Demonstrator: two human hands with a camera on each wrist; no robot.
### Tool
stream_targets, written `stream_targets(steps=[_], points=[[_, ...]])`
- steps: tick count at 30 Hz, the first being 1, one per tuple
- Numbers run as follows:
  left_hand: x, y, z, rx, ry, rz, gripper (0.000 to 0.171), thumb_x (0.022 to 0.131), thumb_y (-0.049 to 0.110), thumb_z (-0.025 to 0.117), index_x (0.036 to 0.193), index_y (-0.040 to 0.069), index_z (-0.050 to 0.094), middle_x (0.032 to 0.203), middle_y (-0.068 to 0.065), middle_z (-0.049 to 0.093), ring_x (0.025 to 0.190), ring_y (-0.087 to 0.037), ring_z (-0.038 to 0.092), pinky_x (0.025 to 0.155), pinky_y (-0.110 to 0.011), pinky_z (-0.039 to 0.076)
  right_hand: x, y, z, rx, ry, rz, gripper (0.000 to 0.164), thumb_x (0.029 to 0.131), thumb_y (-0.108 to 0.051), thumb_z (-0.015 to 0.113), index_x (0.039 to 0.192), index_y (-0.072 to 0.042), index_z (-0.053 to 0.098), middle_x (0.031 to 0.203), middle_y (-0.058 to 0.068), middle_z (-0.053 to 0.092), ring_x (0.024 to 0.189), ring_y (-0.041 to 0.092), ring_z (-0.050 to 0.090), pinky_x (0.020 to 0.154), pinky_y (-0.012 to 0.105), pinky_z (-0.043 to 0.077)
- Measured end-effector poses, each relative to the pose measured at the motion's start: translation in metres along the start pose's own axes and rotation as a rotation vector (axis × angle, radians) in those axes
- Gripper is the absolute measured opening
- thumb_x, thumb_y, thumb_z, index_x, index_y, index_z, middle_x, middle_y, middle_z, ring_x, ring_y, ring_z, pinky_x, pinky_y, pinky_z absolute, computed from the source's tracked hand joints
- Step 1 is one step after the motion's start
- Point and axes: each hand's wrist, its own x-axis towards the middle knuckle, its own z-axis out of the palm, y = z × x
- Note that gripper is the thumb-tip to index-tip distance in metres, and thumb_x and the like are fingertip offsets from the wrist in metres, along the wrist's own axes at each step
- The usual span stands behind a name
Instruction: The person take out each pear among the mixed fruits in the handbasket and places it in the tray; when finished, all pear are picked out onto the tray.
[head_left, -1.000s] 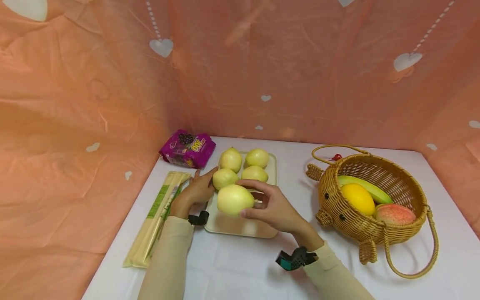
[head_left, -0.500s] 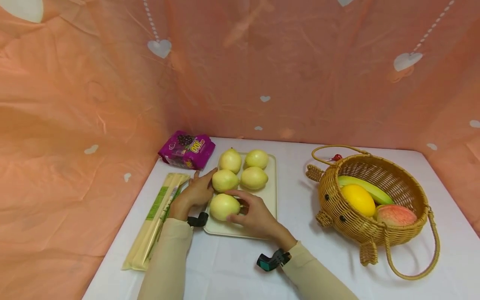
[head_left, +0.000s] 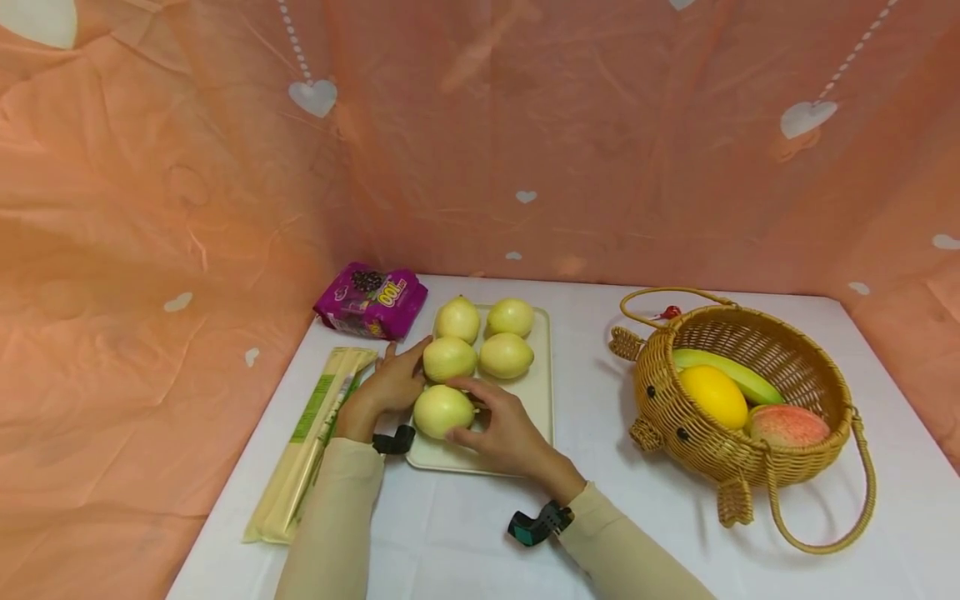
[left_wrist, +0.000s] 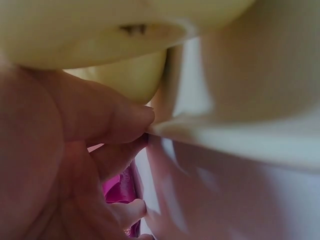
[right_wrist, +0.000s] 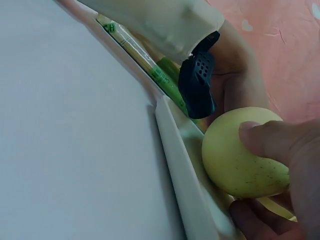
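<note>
At the left edge of the tray (head_left: 457, 457), the left hand (head_left: 386, 387) pinches the rim between thumb and forefinger. The front pear (head_left: 442, 412) lies on its side at the tray's near left; whether its full weight rests there I cannot tell. From the tray's right, the right hand (head_left: 506, 425) holds it, the grip spread only to the pear's width, stem end toward the palm. I judge the pear firm, fairly heavy, smooth enough to roll and easily bruised, best taken lightly round its fattest part.

Left of the tray lies a long pack (head_left: 311, 417), with a purple pack (head_left: 372, 300) off the far left corner. Four more pears (head_left: 506, 356) crowd the tray's far half, leaving little room behind the front one. Right of the tray, a red sweet (head_left: 671, 312) lies near the level of its far edge, and a basket (head_left: 663, 417) of fruit stands well apart from it
</note>
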Motion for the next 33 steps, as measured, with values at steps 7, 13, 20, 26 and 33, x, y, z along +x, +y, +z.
stream_targets(steps=[7, 13, 20, 26, 33], points=[[0.0, 0.001, 0.002, -0.012, -0.006, -0.037, 0.07, 0.109, 0.011, 0.046, 0.176, 0.014, 0.026, 0.175, -0.022, 0.038, 0.165, -0.061, 0.002, 0.126, -0.085, 0.01, -0.006, -0.001, -0.013, 0.012, -0.019, -0.012, 0.072, 0.089, -0.008, 0.09, 0.153, -0.007, 0.059, 0.15, 0.012, 0.066, 0.128, 0.028, 0.071, 0.107, 0.034, 0.061], [0.0, 0.002, 0.002, -0.02, -0.009, -0.012, 0.072, 0.106, 0.008, 0.047, 0.175, 0.011, 0.025, 0.174, -0.021, 0.04, 0.166, -0.058, -0.002, 0.131, -0.077, -0.001, -0.027, -0.02, -0.049, 0.104, -0.067, -0.007, 0.076, 0.089, -0.006, 0.09, 0.157, -0.004, 0.056, 0.159, 0.017, 0.059, 0.135, 0.041, 0.066, 0.111, 0.044, 0.059], [-0.001, 0.004, -0.001, -0.023, -0.017, -0.012, 0.071, 0.106, 0.007, 0.047, 0.175, 0.008, 0.027, 0.173, -0.024, 0.04, 0.166, -0.059, -0.005, 0.131, -0.076, -0.004, -0.074, -0.061, -0.124, 0.165, -0.15, -0.083, 0.069, 0.092, 0.001, 0.085, 0.155, -0.006, 0.058, 0.155, 0.011, 0.062, 0.136, 0.021, 0.066, 0.11, 0.036, 0.059], [0.001, 0.002, -0.001, -0.03, -0.016, -0.02, 0.072, 0.106, 0.007, 0.046, 0.175, 0.01, 0.025, 0.173, -0.023, 0.04, 0.166, -0.057, -0.005, 0.132, -0.074, -0.006, -0.111, -0.092, -0.204, 0.043, -0.145, -0.131, 0.073, 0.085, 0.017, 0.082, 0.152, -0.001, 0.059, 0.153, 0.009, 0.065, 0.137, 0.013, 0.066, 0.109, 0.025, 0.058], [0.001, -0.001, 0.001, -0.015, -0.008, -0.015, 0.072, 0.105, 0.006, 0.044, 0.175, 0.008, 0.025, 0.172, -0.024, 0.041, 0.166, -0.058, -0.005, 0.132, -0.075, -0.005, -0.114, -0.091, -0.29, -0.292, -0.079, -0.036, 0.07, 0.082, 0.018, 0.084, 0.145, -0.006, 0.067, 0.143, -0.003, 0.07, 0.122, 0.002, 0.072, 0.094, 0.017, 0.061]])
